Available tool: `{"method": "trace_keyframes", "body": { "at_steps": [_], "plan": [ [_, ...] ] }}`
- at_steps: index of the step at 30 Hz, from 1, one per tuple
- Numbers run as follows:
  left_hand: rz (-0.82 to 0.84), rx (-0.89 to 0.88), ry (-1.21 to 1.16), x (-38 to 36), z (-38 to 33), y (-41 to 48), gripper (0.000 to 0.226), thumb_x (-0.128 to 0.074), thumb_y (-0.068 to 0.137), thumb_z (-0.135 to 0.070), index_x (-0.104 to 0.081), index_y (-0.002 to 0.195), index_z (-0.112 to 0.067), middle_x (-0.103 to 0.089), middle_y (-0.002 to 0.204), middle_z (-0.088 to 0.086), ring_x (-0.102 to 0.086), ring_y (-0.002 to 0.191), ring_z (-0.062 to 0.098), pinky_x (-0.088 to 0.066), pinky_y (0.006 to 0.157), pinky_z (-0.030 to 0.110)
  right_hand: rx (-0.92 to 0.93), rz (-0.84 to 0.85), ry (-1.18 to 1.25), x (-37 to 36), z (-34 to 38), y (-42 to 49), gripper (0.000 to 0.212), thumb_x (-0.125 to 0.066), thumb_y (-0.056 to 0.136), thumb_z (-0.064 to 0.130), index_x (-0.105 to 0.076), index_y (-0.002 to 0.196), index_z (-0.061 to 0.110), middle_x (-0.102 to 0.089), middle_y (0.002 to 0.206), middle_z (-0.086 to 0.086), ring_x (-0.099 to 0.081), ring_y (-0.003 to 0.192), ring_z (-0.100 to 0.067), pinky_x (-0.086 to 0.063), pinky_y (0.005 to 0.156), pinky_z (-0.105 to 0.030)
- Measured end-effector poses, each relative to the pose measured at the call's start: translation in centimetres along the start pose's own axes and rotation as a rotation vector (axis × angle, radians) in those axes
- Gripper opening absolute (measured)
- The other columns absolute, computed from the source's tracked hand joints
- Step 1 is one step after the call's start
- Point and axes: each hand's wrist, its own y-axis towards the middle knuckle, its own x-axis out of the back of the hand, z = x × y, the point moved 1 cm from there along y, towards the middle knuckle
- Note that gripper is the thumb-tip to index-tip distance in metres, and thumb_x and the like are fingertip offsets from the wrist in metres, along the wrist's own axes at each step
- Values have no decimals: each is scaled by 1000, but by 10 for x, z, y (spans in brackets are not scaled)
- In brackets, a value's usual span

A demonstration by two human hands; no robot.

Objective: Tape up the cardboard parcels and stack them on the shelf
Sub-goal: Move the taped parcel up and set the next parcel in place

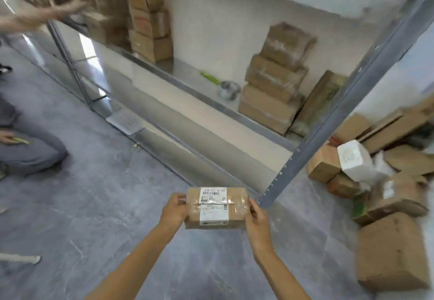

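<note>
From where I stand, the person holds 1 small cardboard parcel [217, 207] out over the floor, just in front of the foot of the shelf's grey upright post [328, 130] and a little to its left. The left grip [173, 210] is closed round one short end and the right grip [257, 217] round the other, with fingers curled over the edges and thumbs on top. Clear tape already runs across the seam and over the white label, so I judge this parcel is ready for stacking. It looks light, being carried at arm's reach by its ends alone, and the board seems stiff enough not to sag. The glossy tape is probably slick, so bare cardboard at the ends or underneath is the safer hold. Behind the post, on the shelf [164, 74], a stack of parcels [274, 88] leans slightly. Further along from the post lies a tape roll [229, 90]. On the post's other side, loose boxes [375, 182] litter the floor.
</note>
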Motion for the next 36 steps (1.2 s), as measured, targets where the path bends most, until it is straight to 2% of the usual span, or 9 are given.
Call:
{"method": "trace_keyframes", "body": {
  "at_steps": [4,6,9,12,15,19,27,32,36],
  "plan": [
    [-43,-133,-33,44,-102,-72,22,-55,86,5,-58,100,-12,-62,87,-1,-57,77,15,-43,56,15,67,-54,-16,5,82,-22,42,-49,89,38,-56,129,31,-59,120,-4,-59,107,-13,-50,95,-40],
    [-64,-236,-33,64,-138,-93,25,-61,78,-6,-61,102,-12,-64,87,-3,-60,84,18,-48,66,20,126,-62,-19,6,134,-44,41,-50,91,34,-53,132,28,-56,126,-6,-54,114,-18,-45,100,-39],
    [-79,-313,-1,88,-166,-92,30,-59,64,-21,-64,94,-22,-70,99,8,-65,98,29,-52,89,46,131,-50,57,4,181,-59,44,-52,94,16,-47,138,16,-50,129,-5,-49,120,-21,-40,101,-30],
    [-91,-386,27,99,-193,-100,20,-61,87,-7,-62,101,-21,-67,109,15,-62,103,29,-50,93,46,164,-58,67,5,207,-63,46,-54,93,18,-46,138,21,-51,131,-7,-53,114,-18,-44,101,-35],
    [-94,-444,54,101,-211,-95,26,-56,94,-12,-61,119,-19,-66,116,10,-60,108,25,-50,92,40,194,-101,126,10,226,-63,45,-53,95,17,-44,139,18,-43,123,-1,-51,105,-14,-45,94,-29],
    [-74,-432,102,95,-229,-64,36,-51,96,-8,-56,130,-18,-62,120,10,-57,105,22,-48,87,33,246,-104,155,9,240,-41,44,-55,94,20,-46,137,19,-43,125,0,-50,105,-12,-43,90,-24],
    [-74,-417,151,85,-283,49,37,-52,95,-7,-56,129,-20,-61,122,9,-59,108,27,-50,95,47,215,-100,178,-29,261,66,44,-56,94,20,-46,137,17,-45,128,-4,-52,107,-12,-42,87,-23],
    [-47,-396,189,80,-321,116,36,-57,95,-13,-55,130,-19,-61,120,8,-57,105,24,-50,93,42,170,-99,149,-49,279,127,48,-57,94,20,-43,140,15,-44,136,-5,-50,110,-11,-39,90,-21],
    [-12,-367,218,82,-346,161,36,-59,94,-17,-56,131,-17,-61,114,6,-57,104,22,-49,93,37,156,-72,148,-61,296,157,47,-56,94,21,-42,139,17,-41,133,0,-50,101,-4,-39,87,-18]
  ]
}}
